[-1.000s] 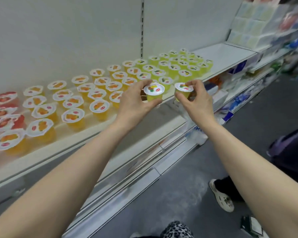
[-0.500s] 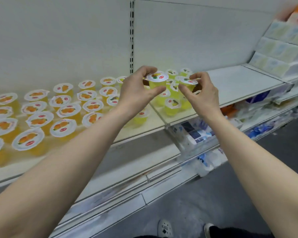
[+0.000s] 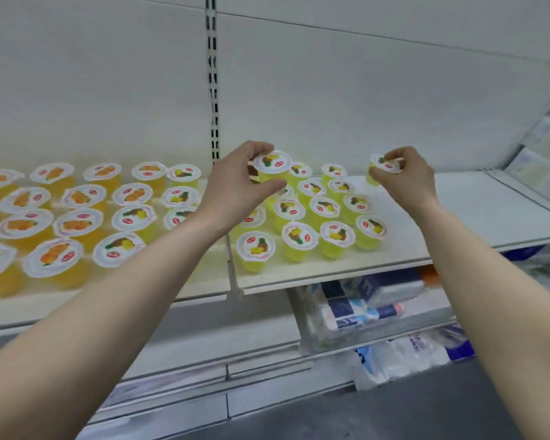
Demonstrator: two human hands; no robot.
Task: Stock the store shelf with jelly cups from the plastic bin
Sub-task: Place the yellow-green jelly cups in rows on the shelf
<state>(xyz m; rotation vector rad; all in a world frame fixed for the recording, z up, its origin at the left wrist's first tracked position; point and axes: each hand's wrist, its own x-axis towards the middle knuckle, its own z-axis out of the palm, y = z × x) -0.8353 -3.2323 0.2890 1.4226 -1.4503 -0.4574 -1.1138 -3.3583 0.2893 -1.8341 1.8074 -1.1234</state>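
Left hand [image 3: 235,188] pinching one jelly cup [image 3: 272,168], right hand [image 3: 407,179] a second cup [image 3: 382,168], I should seat both upright beside the shelved cups [image 3: 332,236].

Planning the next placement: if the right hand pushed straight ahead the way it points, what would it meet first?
Likely the white back panel. The right hand, gripping a yellow plastic jelly cup, has only bare white shelf ahead; the shelved yellow cups stand to its left. Depth is unclear.
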